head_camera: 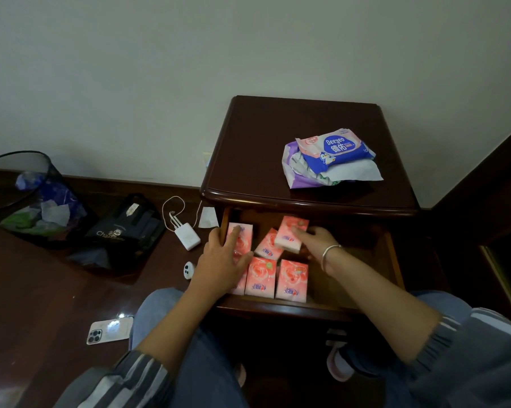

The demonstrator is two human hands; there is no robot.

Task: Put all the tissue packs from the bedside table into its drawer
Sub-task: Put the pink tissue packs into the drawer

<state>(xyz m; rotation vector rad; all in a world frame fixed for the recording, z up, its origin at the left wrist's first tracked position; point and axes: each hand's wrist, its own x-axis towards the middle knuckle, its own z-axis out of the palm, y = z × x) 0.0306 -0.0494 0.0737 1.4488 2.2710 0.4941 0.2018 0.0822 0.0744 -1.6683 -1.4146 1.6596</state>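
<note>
Left hand (222,260) hides part of one tissue pack (244,235).

On the floor stood a wastebasket (54,179) full of scraps, beside it a black bag (124,231), a white charger (187,235) and a phone (108,329)

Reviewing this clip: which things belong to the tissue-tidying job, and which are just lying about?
Job in hand: pink tissue packs, drawer, bedside table, left hand, right hand; perhaps the wipes packs on top.

Lying about: bin, black bag, charger, phone.
</note>
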